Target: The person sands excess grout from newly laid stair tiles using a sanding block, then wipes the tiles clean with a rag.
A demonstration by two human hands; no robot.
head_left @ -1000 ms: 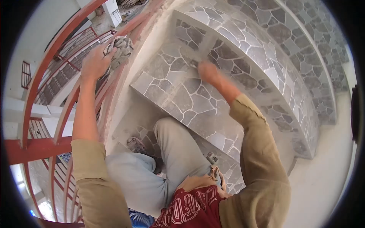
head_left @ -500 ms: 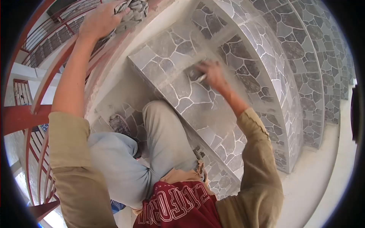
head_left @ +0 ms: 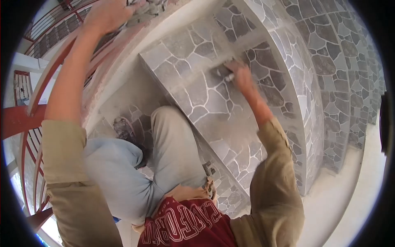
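At the top left my left hand [head_left: 108, 17] is closed on a crumpled grey cloth [head_left: 149, 13], at the top of the low wall beside the red railing. My right hand [head_left: 243, 79] is over the stone-patterned tile step [head_left: 207, 92], smeared by motion. Its fingers curl around a dark, flattish object [head_left: 220, 73] with a pale end, close against the tile at a dusty grey joint band; I cannot tell its kind. Grey dust dulls the tiles around it.
Curved tiled steps [head_left: 323, 61] rise to the right, bordered by a pale ledge [head_left: 325, 197]. A red metal railing [head_left: 22, 121] runs along the left. My bent knees [head_left: 173, 136] are against the step, and a shoe [head_left: 125, 129] stands on the dusty lower tread.
My right hand has shifted slightly right across the tile with the dark object. The view has tilted a little; my left hand stays on the cloth, now nearer the top edge.
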